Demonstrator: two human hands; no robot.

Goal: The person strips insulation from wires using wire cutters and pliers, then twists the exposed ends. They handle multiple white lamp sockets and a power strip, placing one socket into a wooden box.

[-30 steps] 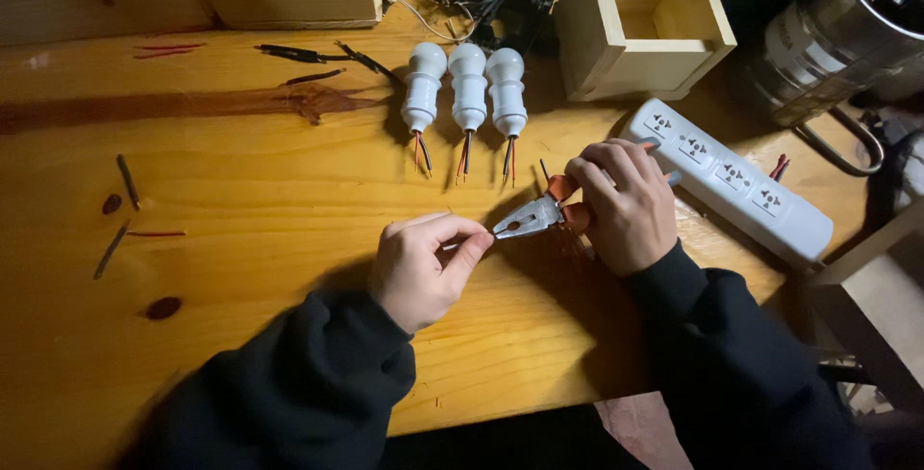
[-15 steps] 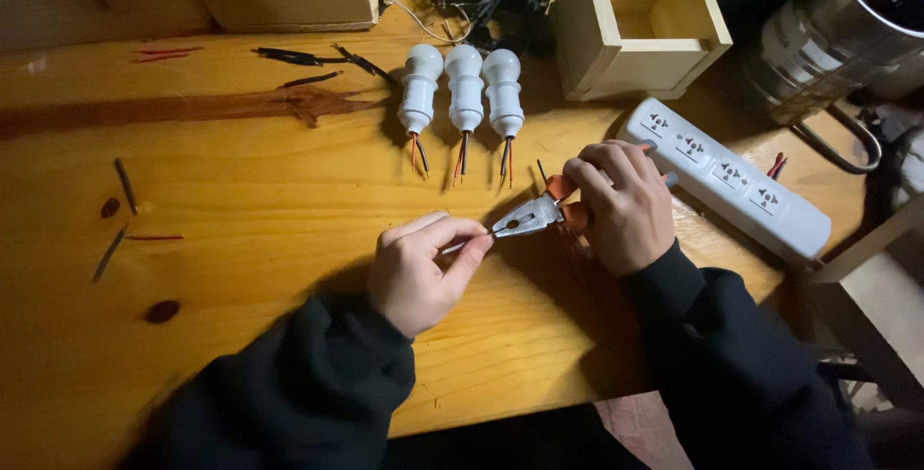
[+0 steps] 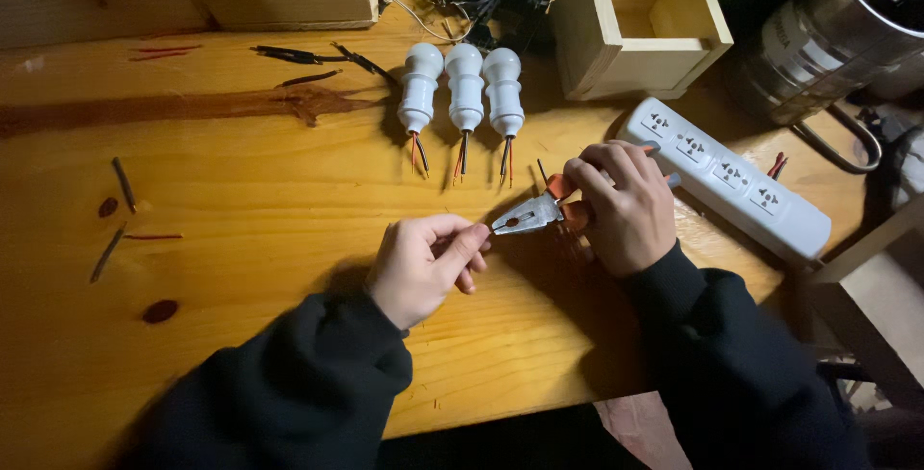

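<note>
My right hand (image 3: 621, 205) closes round orange-handled steel pliers (image 3: 535, 212) above the glossy pine table (image 3: 289, 181). My left hand (image 3: 423, 263) pinches something at their tip, too small to identify.

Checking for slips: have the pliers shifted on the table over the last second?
No. The pliers stay just below the three white bulb holders, left of the power strip.

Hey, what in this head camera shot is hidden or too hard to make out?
- Piece pinched by the left hand at the pliers tip: too small.
- Pliers handles: covered by the right hand.
- Metal canister: cut off by the top-right edge.
- Wooden trays' contents: cropped at the top edge.
</note>
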